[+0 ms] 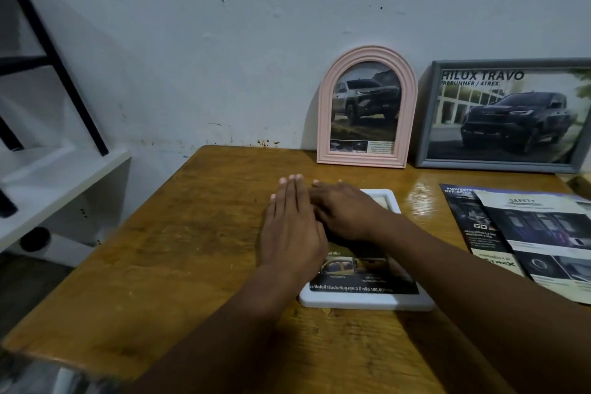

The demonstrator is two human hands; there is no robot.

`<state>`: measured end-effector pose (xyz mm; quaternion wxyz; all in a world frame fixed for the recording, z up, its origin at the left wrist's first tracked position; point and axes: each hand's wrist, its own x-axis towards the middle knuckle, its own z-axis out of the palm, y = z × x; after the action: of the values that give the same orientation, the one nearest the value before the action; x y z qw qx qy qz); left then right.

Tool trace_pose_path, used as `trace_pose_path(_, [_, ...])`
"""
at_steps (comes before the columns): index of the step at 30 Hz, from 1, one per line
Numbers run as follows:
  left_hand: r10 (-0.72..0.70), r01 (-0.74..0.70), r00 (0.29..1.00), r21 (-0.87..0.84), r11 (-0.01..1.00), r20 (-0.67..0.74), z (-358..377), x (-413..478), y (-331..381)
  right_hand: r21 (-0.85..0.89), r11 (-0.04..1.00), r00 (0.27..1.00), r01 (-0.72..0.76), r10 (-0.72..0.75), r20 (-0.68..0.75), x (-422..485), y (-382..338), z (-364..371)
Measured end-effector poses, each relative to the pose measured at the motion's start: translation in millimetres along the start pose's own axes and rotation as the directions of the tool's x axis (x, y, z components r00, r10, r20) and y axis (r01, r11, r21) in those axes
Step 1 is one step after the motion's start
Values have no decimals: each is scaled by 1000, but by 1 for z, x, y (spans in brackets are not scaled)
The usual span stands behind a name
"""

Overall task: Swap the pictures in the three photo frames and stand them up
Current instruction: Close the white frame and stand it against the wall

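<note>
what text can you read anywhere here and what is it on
"HILUX TRAVO", "PRERUNNER / 4TREX": picture in grey rectangular frame.
"OFF-ROAD", "GD": dark paper leaflet.
"SAFETY": pale paper leaflet overlapping it.
"3", "100,000" amid Thai script: picture on white flat-lying frame.
Pink arched frame caption: too small to read.

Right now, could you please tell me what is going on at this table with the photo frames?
A person is working on a white frame that lies flat on the wooden table with a printed picture in it. The left hand lies straight-fingered over its left edge, and the right hand rests across its upper part. A pink arched frame and a grey frame stand against the wall, each showing a truck. Loose brochure sheets lie to the right.
</note>
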<state>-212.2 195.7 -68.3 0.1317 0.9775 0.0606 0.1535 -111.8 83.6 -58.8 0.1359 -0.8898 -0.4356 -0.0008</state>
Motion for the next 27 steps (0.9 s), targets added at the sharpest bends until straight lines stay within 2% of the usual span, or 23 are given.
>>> trace_pose_path(5, [69, -70, 997, 20, 997, 44, -2, -3, 4, -132, 980, 985, -152, 139, -103, -14, 24, -12])
trace_pose_path(7, [67, -68, 995, 26, 997, 68, -3, -4, 5, -232, 939, 966, -254, 232, -118, -29, 39, -21])
trace_pose_path(9, [62, -68, 993, 55, 996, 104, -4, -3, 7, -260, 898, 933, -354, 322, -160, -47, 52, -27])
trace_pose_path(12, [35, -51, 987, 101, 994, 154, -6, -2, 13, -188, 891, 902, -414, 372, -221, -65, 60, -30])
trace_pose_path(17, [12, -33, 984, 119, 992, 178, -6, 0, 14, -13, 855, 838, -518, 505, -207, -68, 64, -35])
trace_pose_path(21, [-3, -11, 984, 79, 997, 177, -2, 3, 12, 212, 812, 779, -544, 582, -231, -93, 70, -48])
trace_pose_path(23, [-12, 3, 982, 49, 999, 186, 0, 5, 9, 250, 825, 783, -506, 561, -267, -106, 64, -51])
trace_pose_path(27, [-25, 27, 982, -6, 1000, 189, 4, 4, 5, 220, 873, 851, -435, 478, -216, -113, 39, -36])
